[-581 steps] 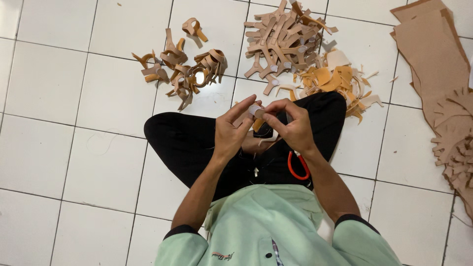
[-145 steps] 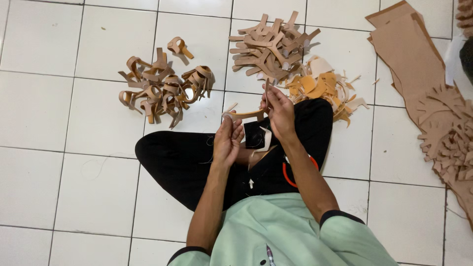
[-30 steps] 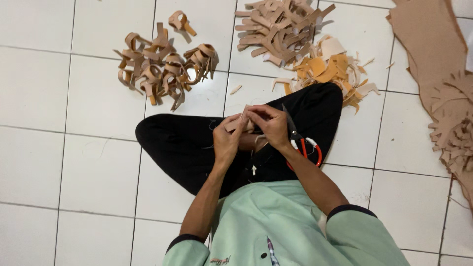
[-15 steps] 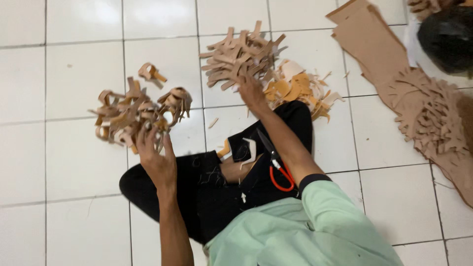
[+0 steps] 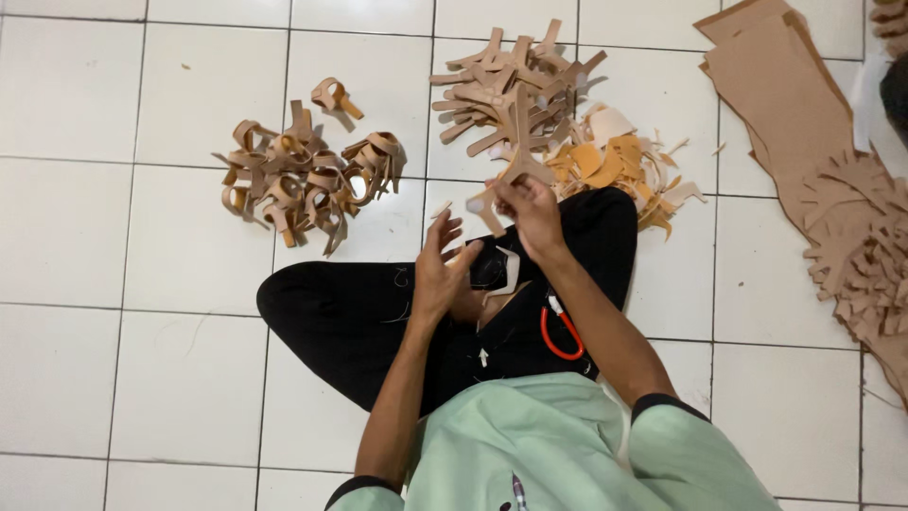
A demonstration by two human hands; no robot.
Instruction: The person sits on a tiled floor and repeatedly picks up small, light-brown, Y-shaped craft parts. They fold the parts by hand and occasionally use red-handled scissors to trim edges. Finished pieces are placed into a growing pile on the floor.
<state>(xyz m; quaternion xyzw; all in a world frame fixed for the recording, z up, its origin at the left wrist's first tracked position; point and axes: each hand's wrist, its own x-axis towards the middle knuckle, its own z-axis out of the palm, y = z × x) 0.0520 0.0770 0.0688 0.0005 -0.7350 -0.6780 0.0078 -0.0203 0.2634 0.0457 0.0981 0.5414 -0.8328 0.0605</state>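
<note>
Your right hand [image 5: 532, 216] is raised just above the middle of the frame, fingers curled and pinched together at the tips, the back of the hand turned toward you. Its forearm runs down and to the right to a sleeve at the lower right. Your left hand [image 5: 438, 274] sits just below and to the left of it, fingers spread and pointing upward, not closed on anything. Its bare forearm drops almost straight down to the lower middle. The two hands are near each other, not touching.

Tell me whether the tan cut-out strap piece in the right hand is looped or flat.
Flat: the tan strap piece hangs unlooped from the right hand.
</note>
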